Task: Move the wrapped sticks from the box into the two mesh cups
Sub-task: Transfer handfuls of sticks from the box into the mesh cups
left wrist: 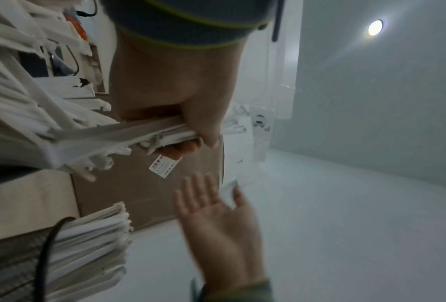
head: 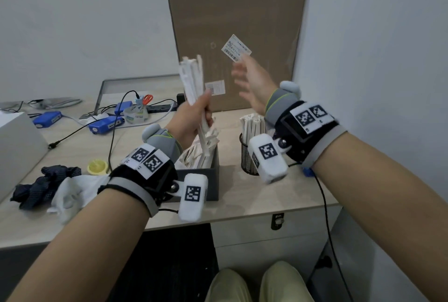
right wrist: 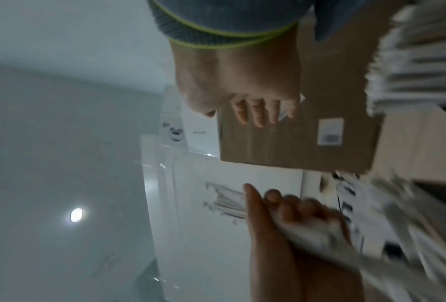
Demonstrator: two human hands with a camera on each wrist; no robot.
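While the left hand (head: pixel 191 117) squeezes a bunch of wrapped sticks (head: pixel 194 83) above the box (head: pixel 208 180), the right hand (head: pixel 252 83) waits beside them, fingers spread, holding nothing, probably to help carry them to the mesh cup (head: pixel 247 158).

Box (head: pixel 206 175) left of mesh cup (head: pixel 247 156).

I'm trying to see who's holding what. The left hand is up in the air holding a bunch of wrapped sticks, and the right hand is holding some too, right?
Not quite. The left hand does grip a bunch of wrapped sticks raised above the grey box, but the right hand holds nothing: its fingers are spread open. The head view shows this, and the left wrist view shows its bare palm.
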